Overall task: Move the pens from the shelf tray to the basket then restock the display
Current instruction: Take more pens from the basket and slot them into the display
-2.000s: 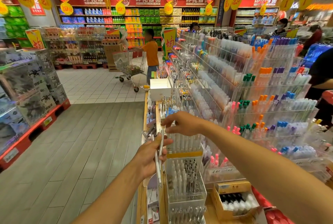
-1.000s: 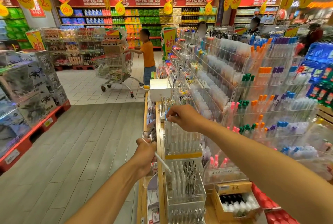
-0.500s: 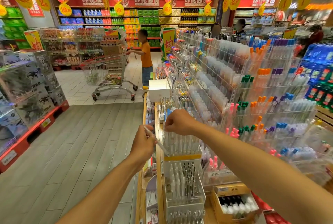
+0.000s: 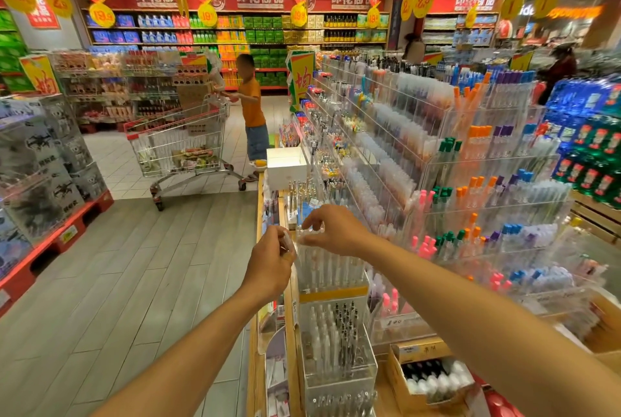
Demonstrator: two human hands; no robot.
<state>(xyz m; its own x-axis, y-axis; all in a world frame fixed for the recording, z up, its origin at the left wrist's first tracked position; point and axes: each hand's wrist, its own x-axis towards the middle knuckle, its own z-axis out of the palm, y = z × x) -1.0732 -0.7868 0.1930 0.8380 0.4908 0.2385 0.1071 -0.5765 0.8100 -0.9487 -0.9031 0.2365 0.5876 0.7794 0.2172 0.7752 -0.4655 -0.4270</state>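
Observation:
A clear acrylic tray [image 4: 331, 270] of upright white pens stands at the near end of the display, above a yellow strip. My right hand [image 4: 337, 230] hovers over its top, fingers pinching the tops of the pens. My left hand [image 4: 270, 263] is at the tray's left edge, closed around a clear white pen [image 4: 288, 243] held almost upright. Below sits a second clear tray [image 4: 337, 346] with white and black pens. No basket is in view.
Tiered acrylic racks of coloured pens [image 4: 470, 188] fill the right. A cardboard box of bottles [image 4: 433, 376] sits low right, a white box [image 4: 286, 166] further along the shelf. A person in orange [image 4: 253, 114] pushes a shopping cart [image 4: 183, 151] in the aisle. Boxed goods [image 4: 37, 164] are stacked left.
My left hand has risen from low beside the lower tray to the upper tray's edge, turning its pen upright. My right hand stayed over the pens. The cart and person moved left.

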